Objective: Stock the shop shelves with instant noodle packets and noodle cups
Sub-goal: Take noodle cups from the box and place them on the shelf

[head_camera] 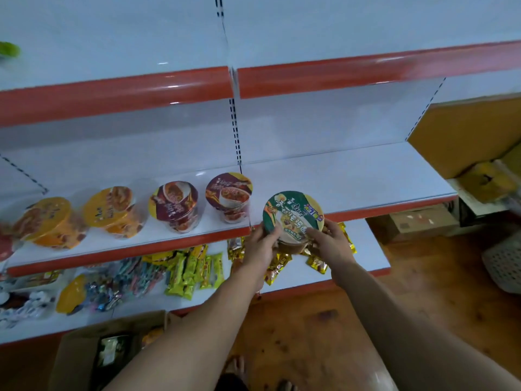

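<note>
Noodle cup [293, 214] with a green lid is held between both hands, tipped so that its lid faces the camera, right at the red front edge of the middle shelf [352, 176]. The left hand [260, 245] grips the cup's left side with its fingers curled round the rim. The right hand [328, 241] grips the right side in the same way, thumb lying against the edge of the lid. Just to the left of the left hand, two maroon cups [176, 206] stand upright on the same shelf. The nearer one is close beside the held cup, though I cannot tell whether they touch. Farther left of those stand two orange cups [110, 211], blurred by the lens. Under the hands, the lower shelf [372, 244] carries gold packets [317, 262] directly beneath the wrists, and yellow-green packets [194, 266] lie down and to the left of the left hand. Below the left forearm, an open cardboard box [84, 351] stands on the wooden floor [310, 320]. A white basket [504, 263] sits well off to the right of the right hand.
</note>
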